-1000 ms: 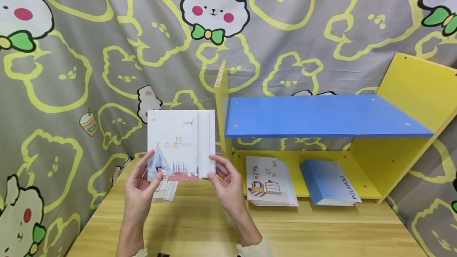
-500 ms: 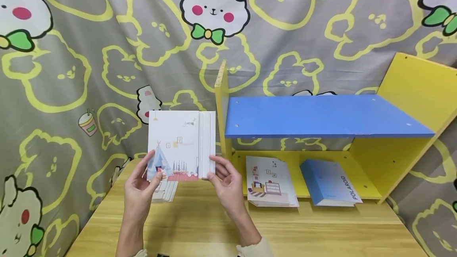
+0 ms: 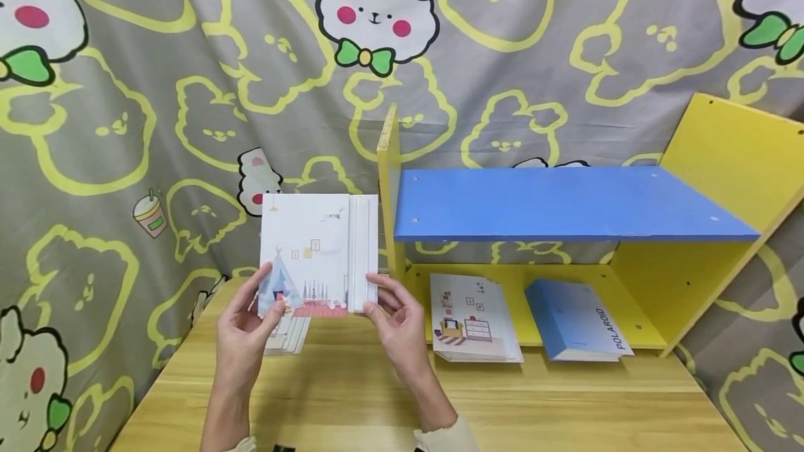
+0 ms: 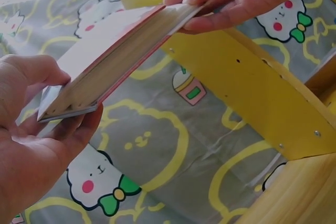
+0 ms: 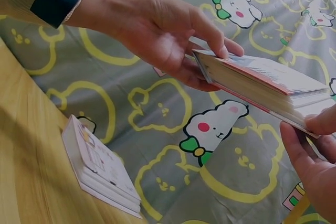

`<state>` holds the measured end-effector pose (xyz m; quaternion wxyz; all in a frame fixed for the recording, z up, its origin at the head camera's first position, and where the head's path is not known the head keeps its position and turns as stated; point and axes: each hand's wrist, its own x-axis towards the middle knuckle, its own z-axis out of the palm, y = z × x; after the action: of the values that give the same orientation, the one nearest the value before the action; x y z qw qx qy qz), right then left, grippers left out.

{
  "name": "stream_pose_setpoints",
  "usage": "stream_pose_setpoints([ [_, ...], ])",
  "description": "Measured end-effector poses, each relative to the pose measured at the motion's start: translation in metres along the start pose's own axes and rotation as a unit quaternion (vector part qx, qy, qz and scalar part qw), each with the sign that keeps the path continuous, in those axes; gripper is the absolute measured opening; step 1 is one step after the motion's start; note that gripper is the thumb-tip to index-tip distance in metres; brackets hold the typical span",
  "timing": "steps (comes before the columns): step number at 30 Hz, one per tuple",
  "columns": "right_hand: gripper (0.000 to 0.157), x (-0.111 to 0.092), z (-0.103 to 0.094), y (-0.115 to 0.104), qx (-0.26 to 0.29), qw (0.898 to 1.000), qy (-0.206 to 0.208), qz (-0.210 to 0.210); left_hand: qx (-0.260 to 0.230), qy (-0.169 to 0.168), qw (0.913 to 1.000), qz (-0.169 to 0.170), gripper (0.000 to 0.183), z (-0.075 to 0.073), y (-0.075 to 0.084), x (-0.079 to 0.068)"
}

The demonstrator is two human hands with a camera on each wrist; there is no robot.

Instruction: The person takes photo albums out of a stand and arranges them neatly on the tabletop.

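Observation:
A white book (image 3: 308, 229) with a blue tent and small picture frames drawn on its cover is held up above the table. Its lower left corner is pinched by my left hand (image 3: 243, 326), thumb on the cover and fingers behind. My right hand (image 3: 398, 323) grips the lower right edge, where a pale strip shows beside the cover. In the left wrist view, the book's thick page block (image 4: 115, 61) shows between two red-edged covers. More white books (image 5: 105, 169) lie on the table behind and below the held one, partly hidden in the head view.
A yellow shelf unit with a blue board (image 3: 565, 202) stands at the right. On its bottom board (image 3: 634, 312) lie a white illustrated book (image 3: 471, 319) and a blue book marked POLAROID (image 3: 574, 319), both jutting past the front edge. A patterned curtain (image 3: 521, 68) hangs behind the wooden table (image 3: 565, 410).
Both hands keep the book at nearly the same spot and angle. The head view has shifted very slightly.

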<state>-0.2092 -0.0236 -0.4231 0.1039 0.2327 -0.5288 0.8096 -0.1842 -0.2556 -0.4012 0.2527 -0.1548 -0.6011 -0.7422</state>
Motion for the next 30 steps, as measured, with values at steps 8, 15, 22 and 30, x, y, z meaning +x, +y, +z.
stream_pose_setpoints([
  [8, 0.044, 0.0015, -0.0004, 0.0005, -0.008, 1.0, 0.005, 0.004, 0.013, 0.007, 0.9999, -0.008, 0.061, 0.0005, -0.0008, 0.001],
  [15, 0.043, -0.0003, 0.0004, 0.0012, -0.008, 1.0, 0.012, 0.014, 0.015, 0.003, 0.9998, -0.014, 0.061, -0.0011, -0.002, 0.0009],
  [22, 0.043, -0.0001, 0.0011, 0.0033, -0.011, 1.0, 0.012, 0.011, 0.011, 0.005, 0.9998, -0.013, 0.06, -0.0014, -0.0031, 0.0],
  [30, 0.044, -0.0006, 0.0012, 0.0068, -0.011, 1.0, 0.014, 0.019, 0.028, 0.005, 0.9992, -0.028, 0.061, -0.0031, -0.0037, -0.0005],
])
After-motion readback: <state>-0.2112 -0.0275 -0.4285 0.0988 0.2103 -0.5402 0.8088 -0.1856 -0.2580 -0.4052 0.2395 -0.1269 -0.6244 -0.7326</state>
